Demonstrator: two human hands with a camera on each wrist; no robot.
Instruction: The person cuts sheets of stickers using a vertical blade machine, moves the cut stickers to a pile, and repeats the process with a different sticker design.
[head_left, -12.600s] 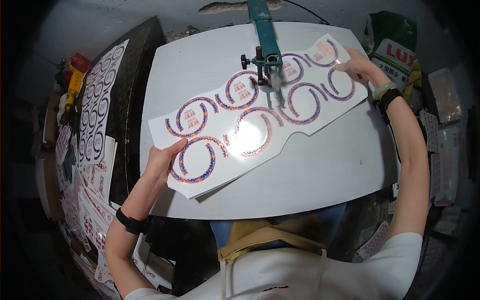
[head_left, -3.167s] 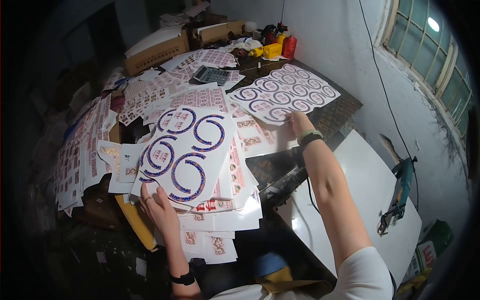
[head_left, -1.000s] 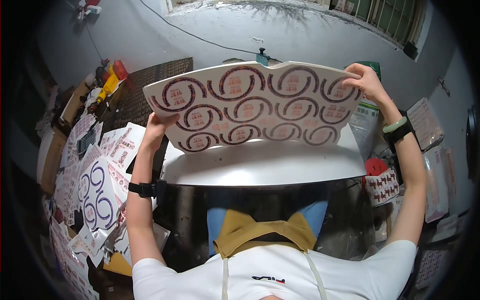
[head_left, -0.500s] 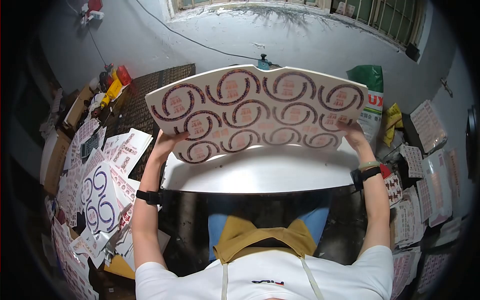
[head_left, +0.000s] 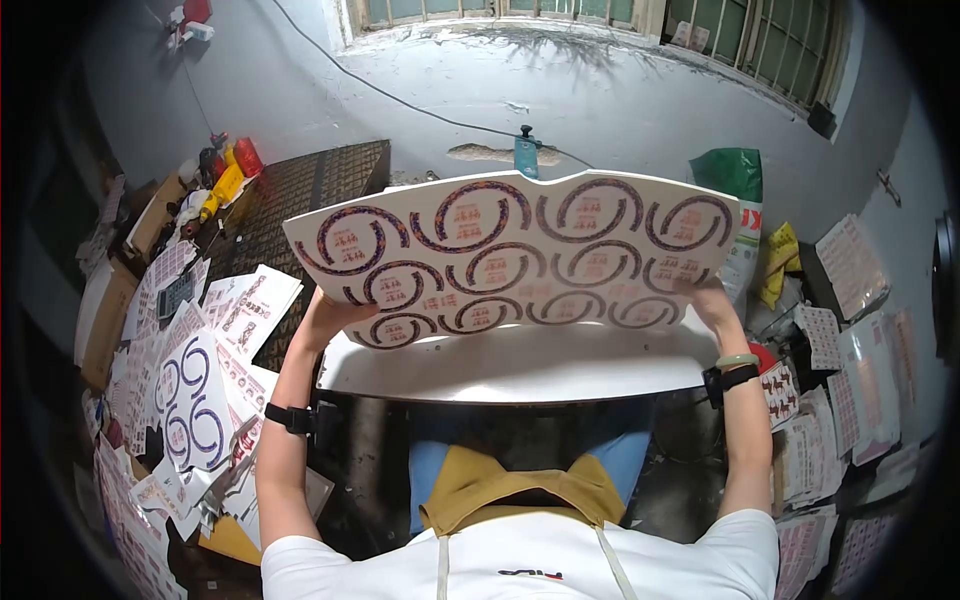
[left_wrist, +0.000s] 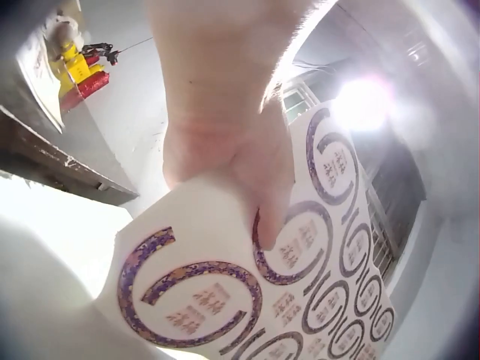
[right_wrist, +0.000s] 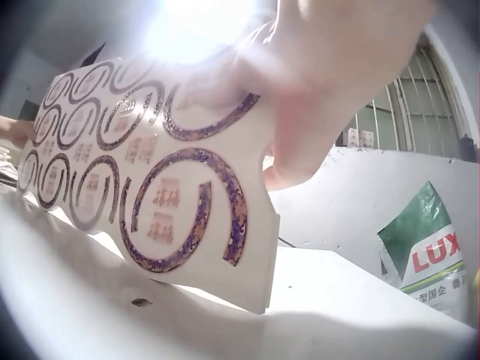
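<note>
Both hands hold a stack of printed white sheets point(head_left: 545, 222), tilted up above a white tabletop point(head_left: 520, 368). Rows of blue-and-orange curved bands with small red characters cover its face. My left hand point(head_left: 335, 318) grips the left side, its thumb lying across the print. In the left wrist view that hand point(left_wrist: 225, 142) reaches over the edge. On the opposite side, my right hand point(head_left: 712, 302) grips the right edge, thumb in front and the other fingers hidden behind. The right wrist view shows the sheets' lower edge point(right_wrist: 202, 289) close to the tabletop.
Behind the sheets rises the top of a teal tool arm point(head_left: 526, 155) near the wall. Loose printed sheets point(head_left: 195, 400) and a calculator point(head_left: 175, 296) lie at the left. A green-and-white bag point(head_left: 735, 180) stands at the right, near more printed packs point(head_left: 850, 265).
Earlier, a sheet lay under the tool arm; later the right hand touched printed sheets on the left table. Within the last second the right hand slid down the edge and the stack lowered.
</note>
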